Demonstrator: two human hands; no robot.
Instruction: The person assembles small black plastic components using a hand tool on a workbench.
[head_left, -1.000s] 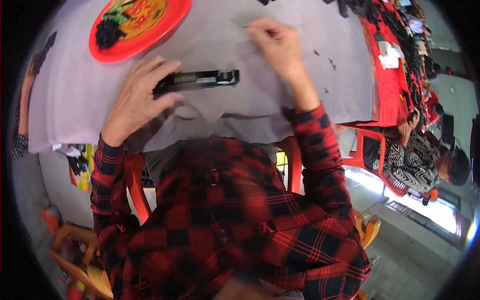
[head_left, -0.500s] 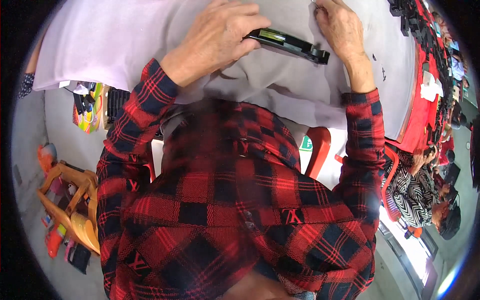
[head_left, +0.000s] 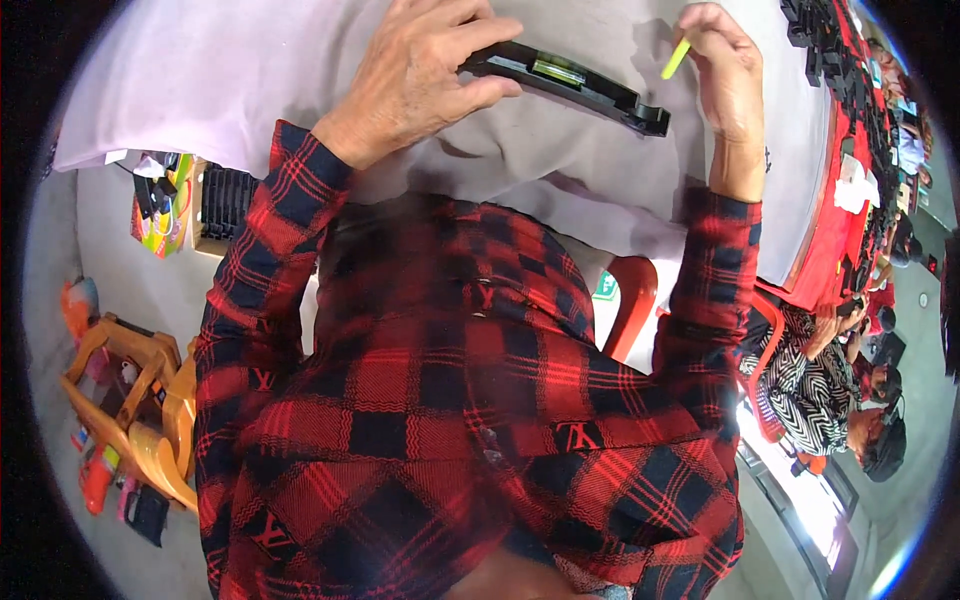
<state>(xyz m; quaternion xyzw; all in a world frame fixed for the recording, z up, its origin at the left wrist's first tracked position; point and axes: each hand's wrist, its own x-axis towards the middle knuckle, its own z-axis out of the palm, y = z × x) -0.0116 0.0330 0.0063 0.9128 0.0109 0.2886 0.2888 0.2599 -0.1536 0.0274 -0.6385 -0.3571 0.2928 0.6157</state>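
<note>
My left hand (head_left: 415,90) grips one end of a narrow black bar (head_left: 612,95) with a yellow-green clear insert near its middle; it looks like a small spirit level. The bar slants down to the right, and its free end has a notched, curved cutout. Apart from it, to the right, my right hand (head_left: 730,85) is raised with its fingers closed on a thin yellow-green stick (head_left: 676,59). The stick points down and left, toward the bar's free end. My right fingers hide its upper part.
Under my hands lies a wrinkled pale grey cloth (head_left: 560,155). Several black parts (head_left: 815,45) lie along the right side, by a red cloth (head_left: 815,250). A wooden chair (head_left: 130,400) stands at lower left. At right, a person in zigzag-patterned clothes (head_left: 800,380) sits nearby.
My right hand has moved right and slightly down and turned, bringing the yellow-green stick into sight. My left hand has shifted slightly left, still holding the black bar.
</note>
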